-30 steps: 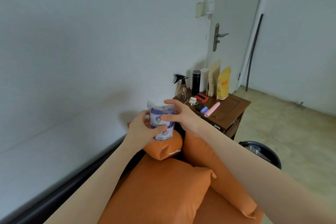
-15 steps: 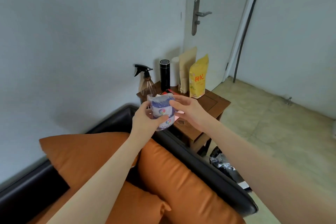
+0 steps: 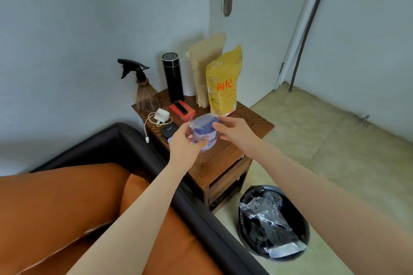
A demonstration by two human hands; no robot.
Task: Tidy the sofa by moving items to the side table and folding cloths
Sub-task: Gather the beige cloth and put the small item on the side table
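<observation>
- Sofa [image 3: 138, 149]: only its dark arm and orange cushions [image 3: 55, 207] show; no loose item or cloth lies on the part in view, so I cannot tell how much clearing or folding is left.
- Desk [image 3: 254, 123]: it already carries, from left to right, a spray bottle [image 3: 143, 94], a white charger [image 3: 162, 115] with its cable, a black disc [image 3: 169, 130], a black flask [image 3: 172, 78], a red box [image 3: 182, 110], a brown pouch [image 3: 206, 67] and a yellow pouch [image 3: 223, 82]. I judge these to be things put here, but nothing shows which came off the sofa.
- Left hand [image 3: 184, 144]: fingers are curled round the near side of the pack [image 3: 204, 133].
- Pack: a small blue-and-white plastic-wrapped pack, held between both hands over the front middle of the desk, just in front of the yellow pouch. It looks about to be set down; whether it touches the wood I cannot tell. It has a round coloured logo, but its lettering is too blurred to read.
- Right hand [image 3: 234, 130]: fingertips pinch the far upper edge of the pack.
- Writing: the yellow pouch bears red Chinese characters, "枸杞"; the smaller lines below are unreadable. The disc has a small mark, too tiny to read. The brown pouch looks plain.
- Bin [image 3: 274, 223]: on the floor right of the desk, lined black, with crumpled clear plastic inside.
- Judgement: this step is nearly done; folding cloths is not visible anywhere yet.
</observation>
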